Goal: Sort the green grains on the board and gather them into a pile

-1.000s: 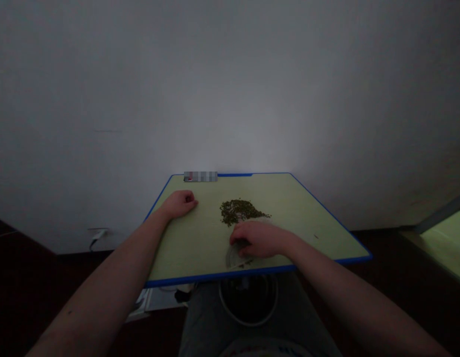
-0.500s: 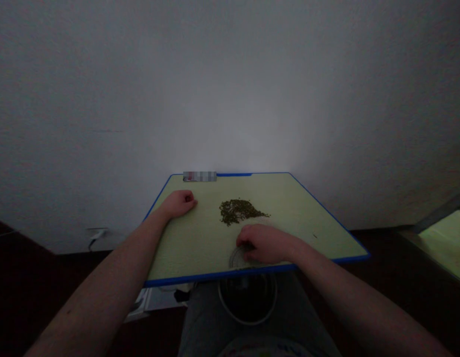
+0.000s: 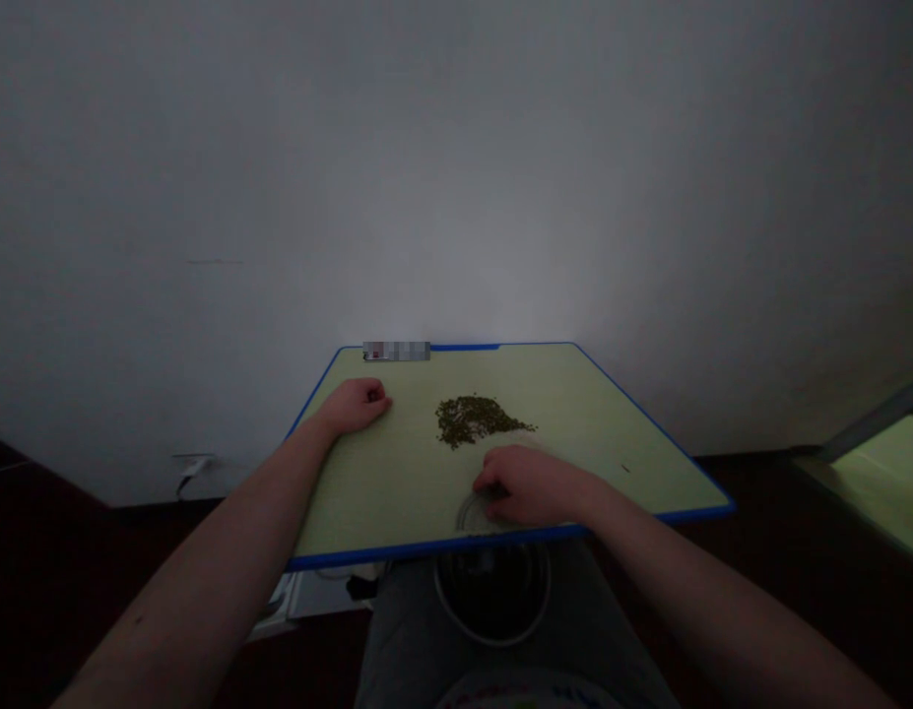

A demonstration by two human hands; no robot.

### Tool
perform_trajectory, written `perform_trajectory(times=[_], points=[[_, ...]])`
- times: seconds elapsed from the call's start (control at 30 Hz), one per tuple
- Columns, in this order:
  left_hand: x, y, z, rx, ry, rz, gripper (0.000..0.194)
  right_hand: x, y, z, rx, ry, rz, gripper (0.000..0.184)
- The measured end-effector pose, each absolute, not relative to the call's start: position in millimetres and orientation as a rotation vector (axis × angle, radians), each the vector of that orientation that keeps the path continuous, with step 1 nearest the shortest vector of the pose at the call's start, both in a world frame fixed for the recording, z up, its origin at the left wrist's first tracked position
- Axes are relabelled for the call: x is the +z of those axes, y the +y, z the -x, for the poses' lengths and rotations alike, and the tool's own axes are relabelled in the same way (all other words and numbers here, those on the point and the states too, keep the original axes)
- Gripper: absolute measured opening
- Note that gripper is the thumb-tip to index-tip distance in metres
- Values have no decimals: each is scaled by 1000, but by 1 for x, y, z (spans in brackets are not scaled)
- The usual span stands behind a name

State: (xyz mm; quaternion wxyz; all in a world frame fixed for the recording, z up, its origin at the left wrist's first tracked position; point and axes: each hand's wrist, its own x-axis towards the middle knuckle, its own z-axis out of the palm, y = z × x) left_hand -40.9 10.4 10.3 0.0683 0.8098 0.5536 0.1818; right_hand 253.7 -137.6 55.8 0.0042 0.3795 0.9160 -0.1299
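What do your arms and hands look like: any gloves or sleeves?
The left hand and right hand are bare, without gloves. Both forearms are bare too, with no sleeves or cables; the left forearm shows one small dark mark.

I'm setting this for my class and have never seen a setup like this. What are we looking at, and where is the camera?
The camera is worn on a person's head and looks down at their own arms. On a green board with a blue edge lies a pile of small green grains. The left hand rests curled on the board. The right hand lies over a clear round dish near the board's near edge; whether it grips the dish is hard to tell.
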Motion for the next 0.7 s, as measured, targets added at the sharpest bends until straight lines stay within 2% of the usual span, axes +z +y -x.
perform_trajectory(times=[0.33, 0.7], points=[[12, 9, 41, 553, 1645, -2461, 26, 53, -150, -262, -478, 2869, -1307, 16], [10, 12, 41, 541, 1663, -2457, 28, 45, -173, -277, -736, 2855, -1697, 23]])
